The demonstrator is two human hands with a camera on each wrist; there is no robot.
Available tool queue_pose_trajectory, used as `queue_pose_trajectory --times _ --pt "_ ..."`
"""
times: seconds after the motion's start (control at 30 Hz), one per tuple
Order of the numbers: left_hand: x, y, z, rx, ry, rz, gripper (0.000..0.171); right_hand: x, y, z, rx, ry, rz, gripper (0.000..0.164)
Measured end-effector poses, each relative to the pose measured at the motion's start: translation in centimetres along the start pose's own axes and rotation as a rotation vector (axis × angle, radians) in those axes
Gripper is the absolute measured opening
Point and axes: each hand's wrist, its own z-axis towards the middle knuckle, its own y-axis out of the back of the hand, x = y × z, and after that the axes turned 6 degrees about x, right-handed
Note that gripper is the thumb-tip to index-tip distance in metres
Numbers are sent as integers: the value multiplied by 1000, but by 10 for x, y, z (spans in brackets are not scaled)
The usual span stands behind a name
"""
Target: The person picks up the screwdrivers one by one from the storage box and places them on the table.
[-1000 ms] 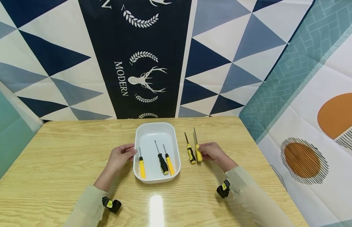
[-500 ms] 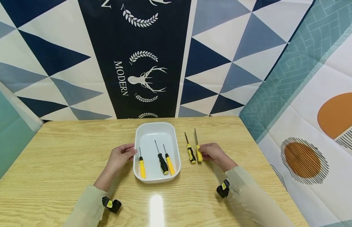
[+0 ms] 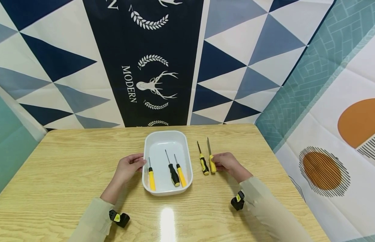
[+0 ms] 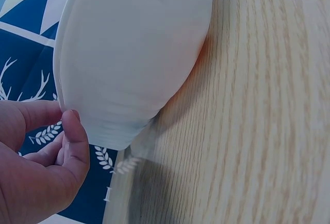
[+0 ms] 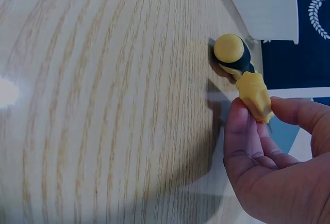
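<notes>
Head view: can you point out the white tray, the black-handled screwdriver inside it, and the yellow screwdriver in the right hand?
White tray (image 3: 160, 164): head view, on its bare inner floor.
Black-handled screwdriver (image 3: 173, 174): head view, on its handle.
Yellow screwdriver (image 3: 212, 166): head view, on its handle.

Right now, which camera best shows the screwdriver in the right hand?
The head view: the screwdriver shows its shaft and handle there, though the right hand partly covers the handle. The right wrist view shows the handle end up close, shaft hard to make out; the left wrist view doesn't show it.

MODERN (image 3: 129, 84) (sideways), white, on black panel (image 3: 151, 47)
</notes>
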Motion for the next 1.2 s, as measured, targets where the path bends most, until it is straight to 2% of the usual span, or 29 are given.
queue_pose_trajectory --times 1.2 --pt "1 0 1 3 -13 -13 38 -2 1 3 -10 -7 -55 44"
